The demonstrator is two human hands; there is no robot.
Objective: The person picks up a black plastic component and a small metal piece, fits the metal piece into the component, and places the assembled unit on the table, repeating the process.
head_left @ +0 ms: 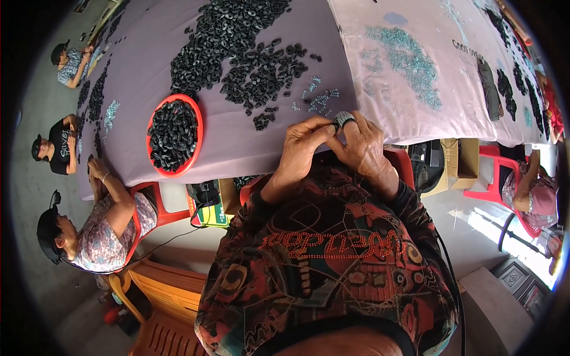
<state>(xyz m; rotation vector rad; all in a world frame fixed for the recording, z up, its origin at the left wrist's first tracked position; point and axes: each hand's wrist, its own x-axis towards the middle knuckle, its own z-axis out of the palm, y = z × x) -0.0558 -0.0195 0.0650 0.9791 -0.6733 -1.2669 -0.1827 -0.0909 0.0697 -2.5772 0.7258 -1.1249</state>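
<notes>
Both my hands meet at the near edge of the cloth-covered table. My left hand (303,143) is closed, thumb and forefinger pinching a small black part (334,127). Against the same part, the curled fingers of my right hand (363,145) are closed; its exact shape is mostly hidden. A grey band (344,117) wraps a finger of my right hand. Just beyond lie several small clear-teal pieces (322,99). Farther off spreads a pile of small black ring-like parts (264,74).
A red basket (200,133) full of black parts stands to the left on the purple cloth (237,142). More teal pieces (409,65) lie on the pink cloth at right. A person (98,231) sits at left. Behind is an orange chair (163,285).
</notes>
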